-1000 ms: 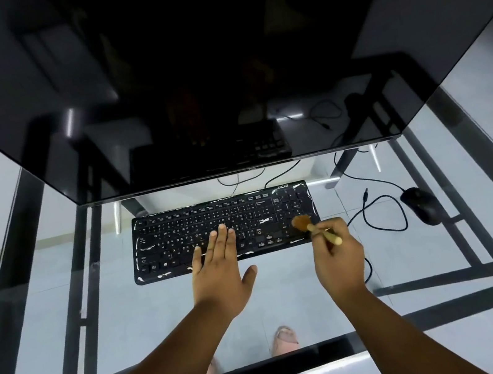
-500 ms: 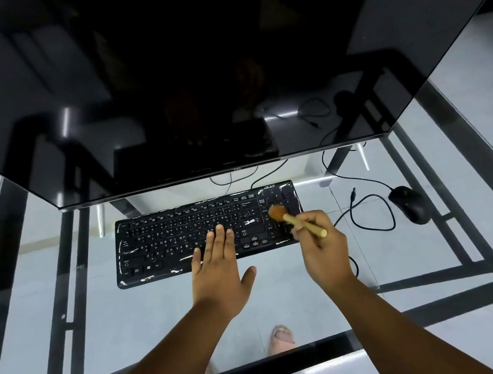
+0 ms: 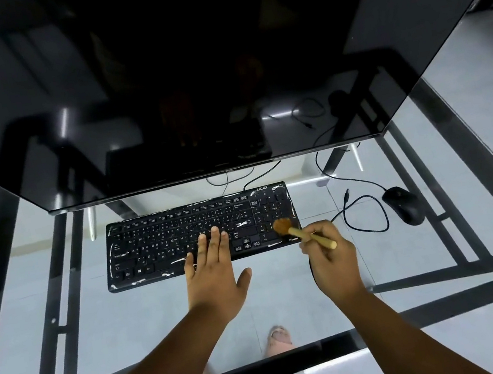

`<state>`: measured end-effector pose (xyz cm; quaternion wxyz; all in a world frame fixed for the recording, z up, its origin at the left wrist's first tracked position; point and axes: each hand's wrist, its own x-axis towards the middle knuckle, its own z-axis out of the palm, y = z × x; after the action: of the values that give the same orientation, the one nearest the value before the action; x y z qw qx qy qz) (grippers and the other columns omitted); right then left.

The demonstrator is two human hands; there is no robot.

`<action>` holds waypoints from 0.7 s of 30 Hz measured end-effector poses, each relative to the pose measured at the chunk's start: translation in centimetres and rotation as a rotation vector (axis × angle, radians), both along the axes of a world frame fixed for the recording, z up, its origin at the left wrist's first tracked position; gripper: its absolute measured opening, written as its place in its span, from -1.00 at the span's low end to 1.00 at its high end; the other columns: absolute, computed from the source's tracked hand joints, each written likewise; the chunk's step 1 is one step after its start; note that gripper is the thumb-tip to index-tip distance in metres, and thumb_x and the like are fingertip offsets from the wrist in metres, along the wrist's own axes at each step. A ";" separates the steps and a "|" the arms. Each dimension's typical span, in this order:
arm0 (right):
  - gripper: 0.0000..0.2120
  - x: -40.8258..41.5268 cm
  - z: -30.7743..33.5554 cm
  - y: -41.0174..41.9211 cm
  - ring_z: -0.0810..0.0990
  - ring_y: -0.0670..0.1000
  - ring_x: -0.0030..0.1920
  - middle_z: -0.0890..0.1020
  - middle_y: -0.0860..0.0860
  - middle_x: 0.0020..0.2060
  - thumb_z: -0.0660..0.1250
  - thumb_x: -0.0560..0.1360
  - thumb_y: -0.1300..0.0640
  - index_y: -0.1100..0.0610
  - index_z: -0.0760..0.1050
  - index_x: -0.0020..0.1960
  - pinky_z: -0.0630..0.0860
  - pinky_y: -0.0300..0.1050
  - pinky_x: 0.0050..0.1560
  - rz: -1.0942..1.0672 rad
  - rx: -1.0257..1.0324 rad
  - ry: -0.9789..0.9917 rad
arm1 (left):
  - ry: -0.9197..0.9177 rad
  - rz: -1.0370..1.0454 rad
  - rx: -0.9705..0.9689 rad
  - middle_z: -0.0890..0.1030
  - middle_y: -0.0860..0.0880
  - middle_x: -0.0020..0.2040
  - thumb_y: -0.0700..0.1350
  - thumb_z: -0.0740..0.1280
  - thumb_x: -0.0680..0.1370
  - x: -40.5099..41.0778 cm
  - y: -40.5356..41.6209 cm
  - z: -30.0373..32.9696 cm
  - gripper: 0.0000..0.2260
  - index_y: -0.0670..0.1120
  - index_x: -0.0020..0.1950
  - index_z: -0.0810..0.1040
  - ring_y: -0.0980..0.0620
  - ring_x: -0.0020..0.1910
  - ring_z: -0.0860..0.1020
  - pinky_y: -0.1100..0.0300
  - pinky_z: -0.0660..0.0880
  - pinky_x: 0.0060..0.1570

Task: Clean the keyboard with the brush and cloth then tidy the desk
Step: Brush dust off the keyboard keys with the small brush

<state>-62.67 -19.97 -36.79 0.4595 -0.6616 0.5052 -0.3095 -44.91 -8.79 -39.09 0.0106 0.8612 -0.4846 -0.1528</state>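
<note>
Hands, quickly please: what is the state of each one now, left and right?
Left hand: open, fingers straight, resting flat on the keyboard.
Right hand: closed around the brush, bristles at the keyboard's right end.

Items counted on the glass desk point(image 3: 287, 284): one black keyboard point(image 3: 157, 244), one black mouse point(image 3: 403, 204), one monitor point(image 3: 188, 82), one wooden-handled brush point(image 3: 298, 230). Two hands present: one left hand point(image 3: 214, 277), one right hand point(image 3: 332, 257). One loose cable end point(image 3: 346, 193) lies beside the mouse.
</note>
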 end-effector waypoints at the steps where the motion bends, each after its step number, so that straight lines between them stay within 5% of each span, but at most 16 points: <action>1: -0.82 0.0 0.0 0.1 0.50 0.19 -0.38 0.58 0.10 -0.40 0.30 0.55 0.18 -0.10 0.47 -0.13 0.41 0.00 -0.45 0.037 -0.001 0.019 | 0.000 -0.001 -0.003 -0.21 0.02 0.59 0.27 0.01 0.58 0.0 0.0 0.0 -0.29 -0.05 0.58 -0.17 -0.03 0.56 -0.22 -0.06 -0.14 0.50; 5: -0.75 -0.1 0.0 -0.2 0.54 -0.06 -0.27 0.60 -0.06 -0.27 0.31 0.54 0.25 -0.12 0.50 -0.08 0.47 -0.20 -0.26 -0.082 -0.117 0.019 | -0.008 0.009 -0.014 -0.21 0.02 0.59 0.26 0.01 0.59 0.3 0.4 -0.1 -0.30 -0.06 0.58 -0.16 0.03 0.56 -0.20 -0.05 -0.14 0.50; 7: -0.86 0.1 0.2 -0.2 0.58 -0.12 -0.08 0.60 -0.09 -0.07 0.35 0.51 0.15 -0.02 0.55 0.05 0.49 -0.30 -0.07 -0.020 -0.151 -0.010 | -0.004 0.024 -0.033 -0.19 0.02 0.59 0.25 0.01 0.59 0.8 0.9 -0.2 -0.31 -0.06 0.59 -0.14 0.04 0.56 -0.18 -0.04 -0.14 0.50; 11: -0.70 0.8 0.1 0.1 0.57 -0.15 0.04 0.58 -0.12 0.05 0.29 0.52 -0.06 0.02 0.56 0.19 0.45 -0.40 -0.03 0.110 -0.124 -0.007 | 0.005 0.072 -0.089 -0.11 0.03 0.59 0.18 -0.01 0.61 1.8 2.0 -0.3 -0.38 -0.05 0.59 -0.05 0.06 0.56 -0.12 -0.03 -0.11 0.50; 16: -0.79 2.8 -1.3 1.5 0.58 -0.15 -0.11 0.64 -0.07 -0.07 0.27 0.56 0.29 0.08 0.61 0.09 0.42 -0.42 -0.16 0.218 -0.220 0.045 | -0.007 0.153 -0.124 -0.05 0.04 0.59 0.16 -0.17 0.56 3.9 4.7 -0.2 -0.38 -0.05 0.58 0.01 0.07 0.56 -0.07 -0.02 -0.10 0.49; 21: -0.75 5.1 -1.4 3.4 0.55 -0.03 -0.31 0.62 -0.12 -0.18 0.34 0.52 0.28 0.02 0.55 0.14 0.45 -0.32 -0.35 0.276 -0.130 0.054 | -0.020 0.203 -0.147 0.06 0.00 0.58 0.14 -0.17 0.54 5.8 7.6 -0.5 -0.37 -0.08 0.57 0.11 0.04 0.56 0.02 -0.05 -0.01 0.48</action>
<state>-57.57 -16.54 -38.18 0.4402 -0.7613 0.4003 -0.2577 -39.12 -1.22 -39.57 0.0844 0.9042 -0.4051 -0.1062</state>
